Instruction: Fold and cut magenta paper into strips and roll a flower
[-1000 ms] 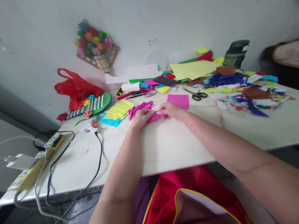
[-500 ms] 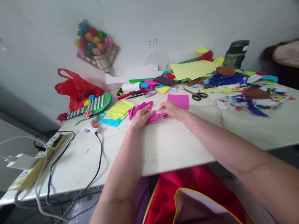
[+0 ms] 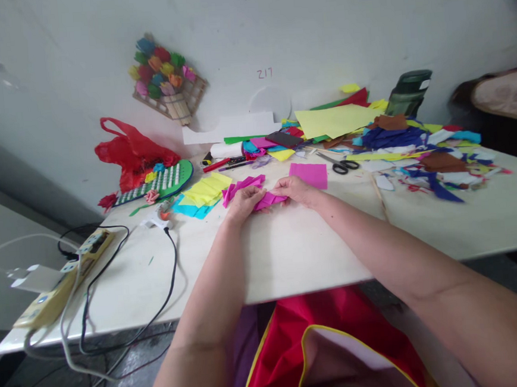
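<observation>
A piece of magenta paper is pinched between my two hands, just above the white table. My left hand closes on its left end, and my right hand grips the right end. Behind my left hand lie folded magenta strips, partly hidden by the fingers. A flat magenta sheet rests behind my right hand. To the left are yellow sheets lying over blue sheets. How the held paper is folded underneath is hidden by my fingers.
Black-handled scissors lie right of the magenta sheet. A heap of paper scraps and a dark green bottle are farther right. At left are a glue gun, a power strip with cables, and a red plastic bag.
The fingers of my right hand have shifted slightly to the left along the magenta paper. My left hand stays almost where it was.
</observation>
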`<state>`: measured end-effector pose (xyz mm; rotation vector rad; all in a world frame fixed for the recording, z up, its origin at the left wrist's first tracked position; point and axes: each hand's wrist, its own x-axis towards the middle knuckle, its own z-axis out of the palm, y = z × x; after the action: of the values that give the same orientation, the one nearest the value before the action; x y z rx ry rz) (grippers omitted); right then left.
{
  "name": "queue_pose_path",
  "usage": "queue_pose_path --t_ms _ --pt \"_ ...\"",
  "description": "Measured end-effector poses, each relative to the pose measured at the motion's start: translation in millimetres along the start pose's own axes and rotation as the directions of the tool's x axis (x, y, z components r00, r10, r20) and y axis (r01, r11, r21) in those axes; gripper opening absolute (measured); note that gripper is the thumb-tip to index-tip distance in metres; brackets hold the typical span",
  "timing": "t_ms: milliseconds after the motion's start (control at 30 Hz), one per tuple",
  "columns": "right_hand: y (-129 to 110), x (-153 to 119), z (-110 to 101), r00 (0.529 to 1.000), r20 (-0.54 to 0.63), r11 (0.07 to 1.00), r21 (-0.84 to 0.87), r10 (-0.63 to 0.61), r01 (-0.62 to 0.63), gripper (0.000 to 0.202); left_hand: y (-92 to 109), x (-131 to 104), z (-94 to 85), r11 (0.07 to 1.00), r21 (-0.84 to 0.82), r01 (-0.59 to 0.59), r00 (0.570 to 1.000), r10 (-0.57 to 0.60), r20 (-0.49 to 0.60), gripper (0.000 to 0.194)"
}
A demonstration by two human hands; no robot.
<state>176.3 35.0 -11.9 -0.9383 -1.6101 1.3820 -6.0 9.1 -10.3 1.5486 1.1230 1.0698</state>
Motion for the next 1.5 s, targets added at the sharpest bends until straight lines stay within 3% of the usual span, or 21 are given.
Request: queue_pose_path --t_ms 133,267,433,667,1000,1267,1500 --pt "1 1 1 1.000 -0.005 1.000 -0.010 0.008 -0.008 0.024 2 -1 -1.5 0.996 -0.062 0.058 0.998 -0.057 0.029 0.045" --pt "-3 -1 3 0.999 -0.020 0.999 -0.028 0.025 -0.026 0.025 1 0 -1.9 0.996 -0.080 0.050 0.992 -0.040 0.117 0.037" --pt "-6 -4 4 1.000 0.001 1.000 0.000 0.022 -0.022 0.027 -5 3 -2.9 0.999 -0.016 0.044 0.996 -0.042 0.074 0.036" --pt "-4 -1 0 0.998 0.005 0.989 0.137 0.064 -0.064 0.040 -2 1 -0.6 0.996 -0.082 0.035 0.998 -0.030 0.052 0.035" --pt "-9 -4 5 0.995 -0.084 0.999 -0.001 0.047 -0.047 0.026 1 1 1.5 0.995 -0.084 0.056 0.997 -0.051 0.060 0.032" --pt "-11 -7 4 0.994 0.020 0.991 0.080 0.106 -0.108 0.022 4 -1 2.0 0.994 -0.101 0.033 0.999 -0.030 0.033 0.035" --pt "-8 -4 5 0.998 -0.011 0.994 0.084 0.066 -0.065 0.020 5 -1 1.7 0.994 -0.104 0.043 0.999 -0.040 0.030 0.035"
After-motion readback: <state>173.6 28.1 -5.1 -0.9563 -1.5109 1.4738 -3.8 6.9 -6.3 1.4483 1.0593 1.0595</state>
